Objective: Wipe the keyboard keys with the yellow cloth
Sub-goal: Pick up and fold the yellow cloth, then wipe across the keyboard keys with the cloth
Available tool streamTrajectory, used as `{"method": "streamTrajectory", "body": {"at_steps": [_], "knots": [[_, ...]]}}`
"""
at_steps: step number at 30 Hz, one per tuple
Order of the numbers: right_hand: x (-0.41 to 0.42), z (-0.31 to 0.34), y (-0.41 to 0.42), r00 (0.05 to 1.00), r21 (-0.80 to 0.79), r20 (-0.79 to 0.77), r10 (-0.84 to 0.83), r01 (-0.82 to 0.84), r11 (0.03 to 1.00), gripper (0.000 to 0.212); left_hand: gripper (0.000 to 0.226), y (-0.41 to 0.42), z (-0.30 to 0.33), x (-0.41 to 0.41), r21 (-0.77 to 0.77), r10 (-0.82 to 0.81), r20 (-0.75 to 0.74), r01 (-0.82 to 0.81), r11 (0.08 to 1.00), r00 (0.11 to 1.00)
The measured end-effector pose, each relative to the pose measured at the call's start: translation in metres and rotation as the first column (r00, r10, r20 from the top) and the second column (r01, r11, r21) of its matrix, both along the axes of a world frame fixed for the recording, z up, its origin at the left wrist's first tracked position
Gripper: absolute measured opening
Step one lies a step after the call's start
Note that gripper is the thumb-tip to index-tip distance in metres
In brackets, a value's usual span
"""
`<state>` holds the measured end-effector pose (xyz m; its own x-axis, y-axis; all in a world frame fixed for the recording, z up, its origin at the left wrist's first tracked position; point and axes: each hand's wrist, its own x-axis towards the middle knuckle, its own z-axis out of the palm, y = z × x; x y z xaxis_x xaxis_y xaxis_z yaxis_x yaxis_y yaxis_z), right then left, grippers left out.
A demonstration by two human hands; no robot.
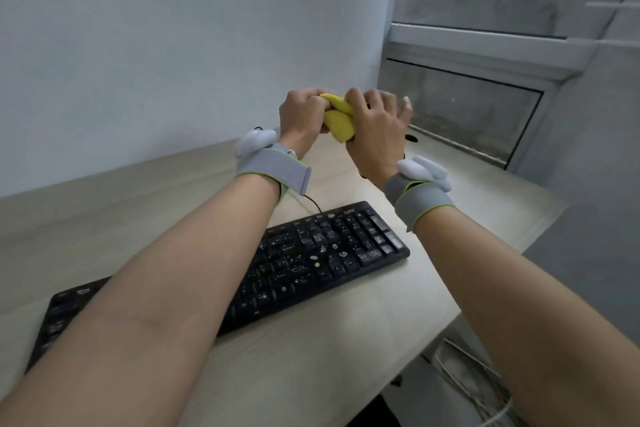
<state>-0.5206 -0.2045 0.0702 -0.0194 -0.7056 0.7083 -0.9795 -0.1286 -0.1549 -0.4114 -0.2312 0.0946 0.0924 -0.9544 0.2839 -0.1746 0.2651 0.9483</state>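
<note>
A bunched yellow cloth is held up in the air above the far part of the desk, squeezed between both hands. My left hand grips its left side with curled fingers. My right hand wraps round its right side, and most of the cloth is hidden inside the two grips. Below and nearer to me lies a black keyboard, set at a slant on the desk; my left forearm covers its middle. Small bits of white and coloured debris dot its keys.
The light wooden desk meets a white wall at the back. A window sill and frame stand at the right. The keyboard's black cable runs off its back edge. Loose cables hang below the desk's right edge.
</note>
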Motion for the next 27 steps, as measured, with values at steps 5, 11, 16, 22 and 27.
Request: {"method": "streamTrajectory", "body": {"at_steps": [5, 11, 16, 22, 27], "knots": [[-0.037, -0.008, 0.016, 0.999, 0.019, -0.032, 0.021, -0.02, 1.0, 0.037, 0.048, 0.023, -0.009, -0.02, 0.051, -0.16, 0.099, 0.156, 0.987, 0.982], [-0.064, -0.023, 0.029, 0.994, 0.167, -0.098, 0.041, -0.024, 0.986, 0.027, 0.065, 0.032, -0.026, -0.021, 0.221, -0.363, 0.432, 0.293, 0.93, 0.825], [-0.074, -0.037, 0.036, 0.99, 0.295, -0.141, 0.013, 0.029, 0.955, 0.022, 0.105, 0.044, -0.047, -0.015, 0.477, -0.544, 0.731, 0.261, 0.839, 0.412], [-0.083, -0.047, 0.034, 0.994, 0.503, -0.107, 0.018, 0.038, 0.863, 0.027, 0.129, 0.059, -0.067, -0.013, 0.491, -0.496, 0.867, 0.093, 0.866, 0.043], [-0.088, -0.052, 0.039, 0.998, 0.611, 0.045, 0.053, -0.07, 0.789, 0.034, 0.129, 0.063, -0.079, -0.011, 0.441, -0.448, 0.893, 0.11, 0.891, 0.042]]}}
